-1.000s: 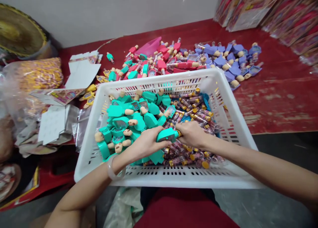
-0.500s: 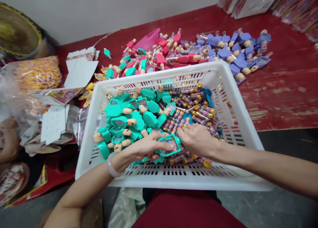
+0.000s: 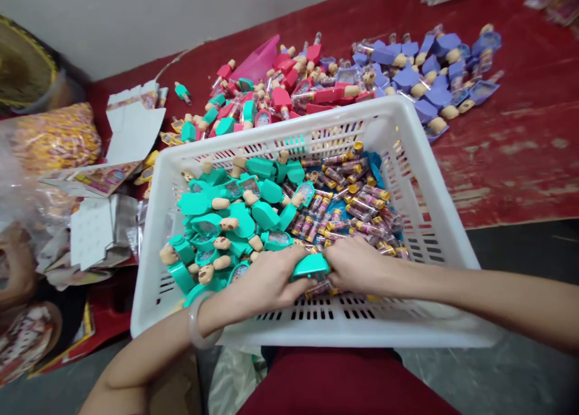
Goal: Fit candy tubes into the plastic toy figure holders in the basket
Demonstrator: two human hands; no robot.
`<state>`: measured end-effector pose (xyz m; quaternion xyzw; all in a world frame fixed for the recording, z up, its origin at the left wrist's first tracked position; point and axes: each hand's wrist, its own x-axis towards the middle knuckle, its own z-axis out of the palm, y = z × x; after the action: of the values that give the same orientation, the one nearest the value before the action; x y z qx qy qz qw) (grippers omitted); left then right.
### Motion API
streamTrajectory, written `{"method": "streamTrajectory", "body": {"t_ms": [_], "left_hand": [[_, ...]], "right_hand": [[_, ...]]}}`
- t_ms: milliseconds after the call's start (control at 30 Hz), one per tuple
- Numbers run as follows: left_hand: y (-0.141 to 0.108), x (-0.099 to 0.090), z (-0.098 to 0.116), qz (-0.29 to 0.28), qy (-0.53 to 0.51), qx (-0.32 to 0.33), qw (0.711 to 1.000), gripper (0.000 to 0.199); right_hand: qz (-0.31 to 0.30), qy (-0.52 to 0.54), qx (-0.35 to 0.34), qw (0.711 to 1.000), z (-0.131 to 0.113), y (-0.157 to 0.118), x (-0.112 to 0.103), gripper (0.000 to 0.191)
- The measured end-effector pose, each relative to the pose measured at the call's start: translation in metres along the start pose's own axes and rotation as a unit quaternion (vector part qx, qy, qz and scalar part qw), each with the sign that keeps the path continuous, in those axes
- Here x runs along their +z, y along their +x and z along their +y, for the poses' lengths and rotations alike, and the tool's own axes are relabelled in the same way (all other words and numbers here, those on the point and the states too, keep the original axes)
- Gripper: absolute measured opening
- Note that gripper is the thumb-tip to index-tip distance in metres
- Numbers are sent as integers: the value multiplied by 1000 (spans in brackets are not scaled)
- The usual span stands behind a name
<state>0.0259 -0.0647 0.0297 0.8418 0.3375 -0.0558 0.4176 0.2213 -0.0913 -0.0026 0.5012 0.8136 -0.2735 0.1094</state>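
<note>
My left hand (image 3: 271, 280) is closed around a teal plastic toy case (image 3: 311, 265), which is turned edge-up over the basket. My right hand (image 3: 359, 265) has its fingers pinched together at the case's right end; whatever lies between them is hidden. Under and around both hands is a white slotted basket (image 3: 325, 333). Its left half holds a heap of similar teal toys (image 3: 242, 216) with beige, brown-spotted knobs. Small clear tubes (image 3: 362, 207) with yellow caps and purple-pink contents fill the right half, over a blue sheet.
Behind the basket, red toys (image 3: 283, 98) and purple toys (image 3: 436, 101) lie heaped on the red table (image 3: 520, 161). A pink scoop-like piece (image 3: 257, 62) rests among them. To the left are white folded cartons (image 3: 133, 125) and a clear bag of yellow pieces (image 3: 58, 137).
The teal case has turned from showing its clear window to lying edge-up between my hands. My right hand stays at its right end. The whole view has shifted slightly.
</note>
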Motion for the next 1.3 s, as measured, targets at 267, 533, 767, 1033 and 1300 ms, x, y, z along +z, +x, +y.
{"method": "streamTrajectory", "body": {"t_ms": [267,533,767,1033,1300], "left_hand": [[10,-4,-26,5,-45,-69,997,35],[7,5,-32,73,85,28,993,36],[10,4,-37,97,67,-7,993,31],[9,2,-28,97,24,-35,994,33],[37,-125,-61,409,-79,-74,906,41]], "right_hand": [[74,-45,-18,996,14,26,-6,21],[-28,73,6,997,15,16,-2,13],[36,12,16,999,17,26,-5,19],[-27,-13,-17,999,35,26,-17,23],[57,-66,120,989,66,44,-20,23]]}}
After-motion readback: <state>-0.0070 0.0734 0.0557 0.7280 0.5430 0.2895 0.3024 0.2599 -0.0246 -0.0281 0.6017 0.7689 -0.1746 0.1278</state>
